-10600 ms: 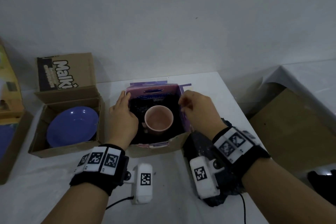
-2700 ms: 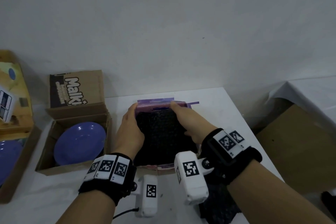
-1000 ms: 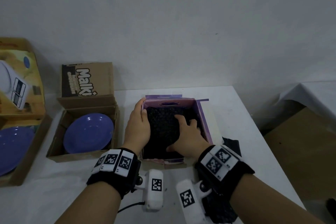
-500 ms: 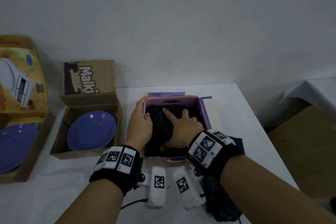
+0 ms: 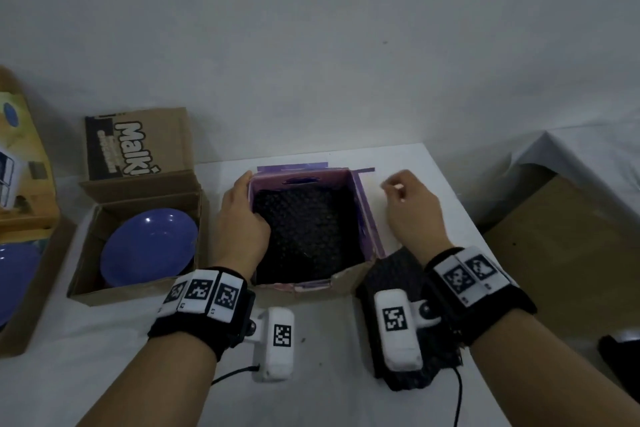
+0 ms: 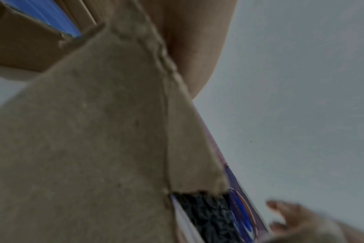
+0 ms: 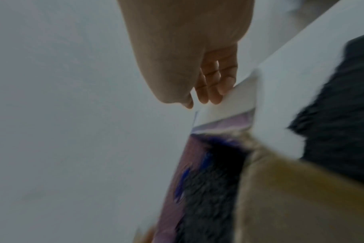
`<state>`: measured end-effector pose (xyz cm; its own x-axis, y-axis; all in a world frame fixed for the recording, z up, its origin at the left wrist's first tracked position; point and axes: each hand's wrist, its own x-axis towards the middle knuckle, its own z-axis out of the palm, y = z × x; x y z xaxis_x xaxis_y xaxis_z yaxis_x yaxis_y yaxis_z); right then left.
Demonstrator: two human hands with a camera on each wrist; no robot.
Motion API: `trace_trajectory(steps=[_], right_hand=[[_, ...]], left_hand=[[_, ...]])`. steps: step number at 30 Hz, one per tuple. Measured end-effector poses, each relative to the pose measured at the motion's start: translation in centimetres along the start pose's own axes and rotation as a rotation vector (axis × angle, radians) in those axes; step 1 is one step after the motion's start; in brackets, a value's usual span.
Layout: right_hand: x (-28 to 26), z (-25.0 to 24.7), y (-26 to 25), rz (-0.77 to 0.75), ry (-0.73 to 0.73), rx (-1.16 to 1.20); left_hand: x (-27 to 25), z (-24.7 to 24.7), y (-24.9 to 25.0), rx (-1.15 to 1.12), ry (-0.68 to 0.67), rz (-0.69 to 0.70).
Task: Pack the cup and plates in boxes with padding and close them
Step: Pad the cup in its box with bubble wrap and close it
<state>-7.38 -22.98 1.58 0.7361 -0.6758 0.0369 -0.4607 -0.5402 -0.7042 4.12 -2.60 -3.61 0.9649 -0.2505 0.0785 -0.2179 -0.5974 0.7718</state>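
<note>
Purple box (image 5: pixel 367 215), centre of white table (image 5: pixel 346 392), filled with black bubble wrap (image 5: pixel 308 229). Left hand (image 5: pixel 242 222) grips its left wall. Right hand (image 5: pixel 412 208), loosely curled, empty, just right of box.

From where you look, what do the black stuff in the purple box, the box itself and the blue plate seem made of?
The black padding looks like bubble wrap: a soft plastic sheet with rows of small raised bumps. The purple box looks like printed cardboard, with a raw brown torn edge at its near wall. The blue plate is glossy, with bright highlights, so glazed ceramic or hard plastic; I cannot tell which.
</note>
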Motion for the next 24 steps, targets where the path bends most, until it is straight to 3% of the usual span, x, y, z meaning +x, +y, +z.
trace_trajectory(steps=[4, 7, 9, 14, 24], right_hand=[[-2.6, 0.7, 6.8, 0.199, -0.131, -0.132], [-5.6, 2.7, 8.7, 0.225, -0.336, -0.314], [-7.2, 3.9, 8.9, 0.221, -0.390, -0.450], [-8.4, 4.9, 9.0, 0.127, -0.321, -0.529], [-5.7, 1.3, 9.0, 0.299, -0.211, -0.160]], left_hand=[[-0.2, 0.1, 0.1, 0.064, 0.000, 0.012], [-0.2, 0.1, 0.2, 0.089, 0.010, 0.028], [-0.2, 0.1, 0.3, 0.098, 0.011, 0.026], [-0.2, 0.0, 0.2, 0.102, 0.013, 0.031], [-0.3, -0.2, 0.4, 0.085, 0.015, 0.027]])
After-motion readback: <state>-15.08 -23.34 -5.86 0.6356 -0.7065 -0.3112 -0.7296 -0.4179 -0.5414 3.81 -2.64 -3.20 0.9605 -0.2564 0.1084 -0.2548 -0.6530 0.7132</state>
